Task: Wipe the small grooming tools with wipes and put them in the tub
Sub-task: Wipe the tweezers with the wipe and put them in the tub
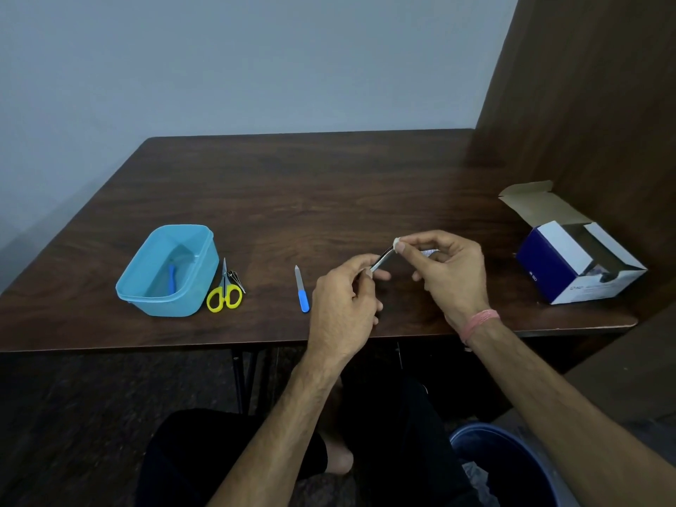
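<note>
- The left hand pinches the lower end of a thin metal tool between thumb and fingertips, above the table near its front edge.
- The right hand pinches a small white wipe round the tool's upper tip, thumb and forefinger clamped on it; the other fingers curl loosely, and something silvery (too small to tell what) shows inside them.
- The tool slants up to the right between the 2 hands; its exact kind cannot be told.
- A pink band sits on the right wrist.
- The tub, light blue and open, stands at the table's left, well apart from the hands, with 1 blue-handled item lying inside.
- Yellow-handled scissors lie just beside the tub's right wall, with a nail clipper touching them.
- A file with a blue handle lies between the scissors and the left hand, tip pointing away.
- An open blue-and-white box stands at the table's right, flaps up.
- A blue bin shows on the floor at lower right.
</note>
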